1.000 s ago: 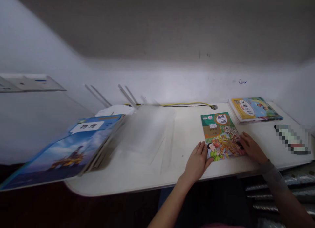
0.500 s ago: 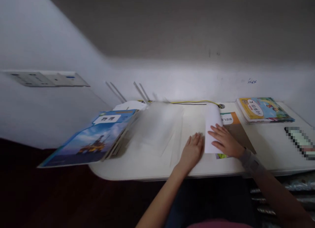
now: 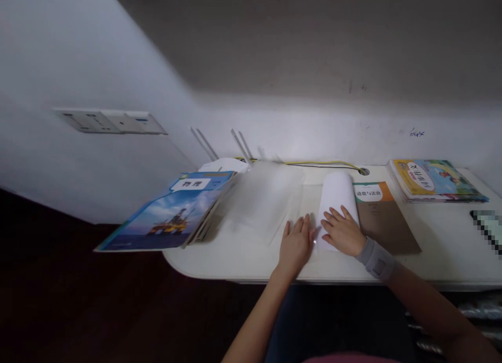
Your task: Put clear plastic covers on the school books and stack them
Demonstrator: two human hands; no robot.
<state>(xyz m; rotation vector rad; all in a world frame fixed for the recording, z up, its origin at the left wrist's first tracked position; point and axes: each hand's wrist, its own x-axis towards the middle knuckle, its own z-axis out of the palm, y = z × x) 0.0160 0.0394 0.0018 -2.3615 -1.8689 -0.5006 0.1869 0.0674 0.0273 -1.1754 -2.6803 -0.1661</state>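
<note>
My right hand (image 3: 342, 231) lies with fingers spread on a curved white sheet (image 3: 338, 193). Just to its left, my left hand (image 3: 297, 244) rests on the desktop with its fingers stretched out, close to the sheet's left edge. A textbook (image 3: 378, 216) with a brown, orange and green cover lies against the sheet's right side. Whether the sheet belongs to this book I cannot tell. Left of my hands, thin clear plastic sheets (image 3: 259, 201) are spread on the desk, partly blurred.
A stack topped by a blue physics textbook (image 3: 168, 211) overhangs the left end of the white desk (image 3: 219, 266). Several colourful books (image 3: 435, 177) are piled at the back right. A pixelated phone-like object (image 3: 488, 227) lies at the right edge. Yellow and black cables (image 3: 321, 163) run along the wall.
My right hand and the white sheet have moved left, toward my left hand, and more of the brown textbook's cover shows. The camera view has shifted slightly left.
</note>
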